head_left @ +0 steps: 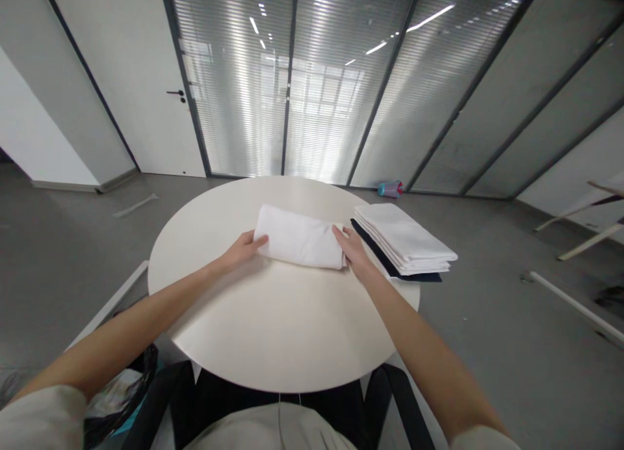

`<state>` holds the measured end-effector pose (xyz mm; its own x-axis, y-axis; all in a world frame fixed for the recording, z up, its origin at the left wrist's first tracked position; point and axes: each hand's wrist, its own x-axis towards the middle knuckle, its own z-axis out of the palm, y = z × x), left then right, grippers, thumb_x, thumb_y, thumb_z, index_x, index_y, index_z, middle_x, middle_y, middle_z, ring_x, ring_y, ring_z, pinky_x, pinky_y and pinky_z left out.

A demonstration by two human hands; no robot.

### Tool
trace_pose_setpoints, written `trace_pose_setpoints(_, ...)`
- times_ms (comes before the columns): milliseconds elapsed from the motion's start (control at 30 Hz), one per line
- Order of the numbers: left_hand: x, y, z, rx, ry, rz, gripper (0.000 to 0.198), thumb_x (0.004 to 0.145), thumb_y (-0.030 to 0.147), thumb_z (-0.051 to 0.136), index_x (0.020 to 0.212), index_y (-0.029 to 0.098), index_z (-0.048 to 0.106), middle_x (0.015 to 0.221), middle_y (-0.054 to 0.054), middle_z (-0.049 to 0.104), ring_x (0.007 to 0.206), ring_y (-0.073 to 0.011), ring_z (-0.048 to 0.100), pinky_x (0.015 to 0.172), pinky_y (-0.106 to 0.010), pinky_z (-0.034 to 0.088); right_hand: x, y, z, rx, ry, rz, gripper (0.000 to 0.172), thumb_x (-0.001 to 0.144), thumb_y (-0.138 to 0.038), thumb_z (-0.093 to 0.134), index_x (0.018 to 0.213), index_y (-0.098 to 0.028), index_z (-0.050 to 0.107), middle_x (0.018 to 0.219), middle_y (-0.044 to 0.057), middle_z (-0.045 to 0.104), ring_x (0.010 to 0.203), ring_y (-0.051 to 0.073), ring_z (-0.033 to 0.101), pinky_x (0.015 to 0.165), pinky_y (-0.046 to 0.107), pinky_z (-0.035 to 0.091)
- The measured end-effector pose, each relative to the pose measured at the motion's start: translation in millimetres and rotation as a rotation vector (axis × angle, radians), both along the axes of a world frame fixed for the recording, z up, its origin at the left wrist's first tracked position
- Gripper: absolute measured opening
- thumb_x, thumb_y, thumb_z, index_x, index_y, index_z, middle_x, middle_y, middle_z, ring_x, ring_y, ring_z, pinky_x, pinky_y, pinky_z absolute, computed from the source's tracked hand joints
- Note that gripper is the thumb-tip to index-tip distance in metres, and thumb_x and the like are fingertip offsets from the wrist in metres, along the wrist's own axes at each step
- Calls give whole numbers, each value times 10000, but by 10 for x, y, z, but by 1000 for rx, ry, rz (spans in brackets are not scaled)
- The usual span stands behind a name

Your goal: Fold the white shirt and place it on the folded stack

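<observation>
A folded white cloth (298, 239) lies in the middle of the round white table (273, 333). My left hand (242, 248) rests at its left end, fingers stretched flat against the edge. At the cloth's right end lies my right hand (351, 250), fingers flat on the near right corner. Neither hand is closed around the cloth.
A stack of folded white cloths (402, 238) sits on a dark folded cloth (390, 263) at the table's right edge. A small bottle (390, 188) lies on the grey floor by the glass wall. A black chair's arms (160, 398) flank my lap, with a bag at the lower left.
</observation>
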<state>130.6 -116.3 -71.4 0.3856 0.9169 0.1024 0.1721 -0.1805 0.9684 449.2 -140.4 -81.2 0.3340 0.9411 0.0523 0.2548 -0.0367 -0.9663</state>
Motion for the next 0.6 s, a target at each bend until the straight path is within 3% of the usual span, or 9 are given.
trace_pose_setpoints(133,96,11,10,29,15,131,737,719,740,668,1080,99,718,1057,-146,740,912,-283,676,738,-317,520,37,-246,-34,87,6,189,852,763,-444,732,1470,-210,317,1290,120,632,1024,218,666,863,339,545)
trace_pose_setpoints(233,129,114,-41,51,93,232,704,681,760,651,849,80,721,801,-111,709,713,-225,630,563,-263,422,12,-234,-35,79,-166,116,744,835,-372,633,1476,-194,300,1317,131,607,980,224,671,891,375,535)
trace_pose_setpoints(333,153,226,-90,28,134,319,647,662,745,635,704,100,667,667,-82,635,628,-191,576,501,-247,352,-44,-120,-2,-2,-384,3,611,884,-320,559,1444,-195,350,1226,125,654,1005,271,670,948,432,497)
trace_pose_setpoints(467,171,291,-88,33,150,369,528,709,641,637,785,119,666,698,-74,642,657,-194,591,503,-237,358,-109,26,74,-126,-549,-46,515,929,-294,513,1415,-206,365,1206,141,667,1102,314,650,968,441,473)
trace_pose_setpoints(600,180,354,-50,30,232,392,364,748,499,641,806,139,648,715,-60,631,683,-194,595,518,-233,368,-124,142,114,-222,-689,1,467,977,-301,442,1414,-170,341,1212,177,666,1130,301,647,962,409,470)
